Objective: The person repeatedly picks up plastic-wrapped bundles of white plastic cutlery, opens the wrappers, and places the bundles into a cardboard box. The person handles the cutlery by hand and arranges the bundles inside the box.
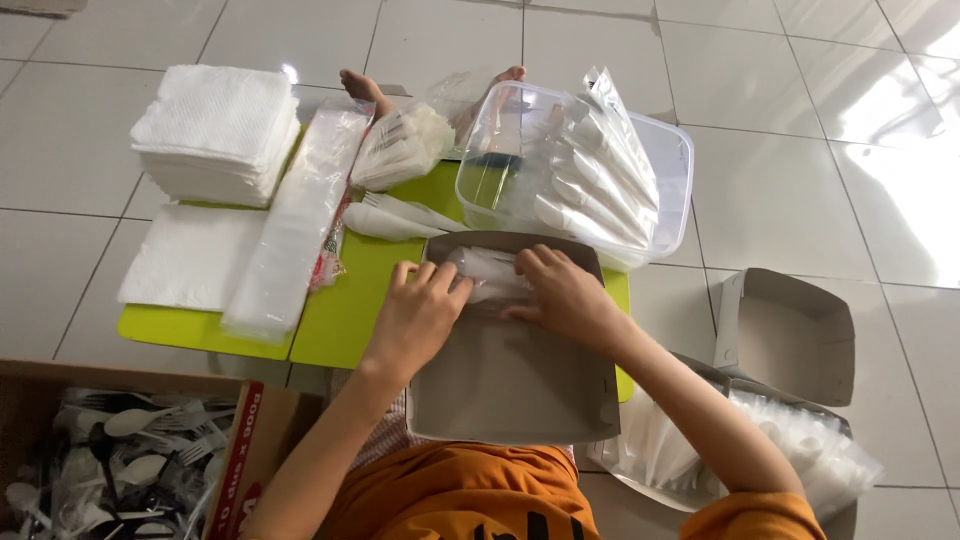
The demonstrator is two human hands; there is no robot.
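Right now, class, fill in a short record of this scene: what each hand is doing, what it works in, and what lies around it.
left hand: pressing a white wrapped packet
right hand: on the same packet
container: flat grey cardboard tray
surface: green board on a tiled floor
behind tray: clear plastic tub of packed packets
left side: napkin stack, plastic sleeves
near corner: box of plastic cutlery

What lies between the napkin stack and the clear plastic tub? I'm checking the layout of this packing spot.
In the head view, between the napkin stack and the clear plastic tub lie a long stack of clear sleeves and a bag of white plastic cutlery.
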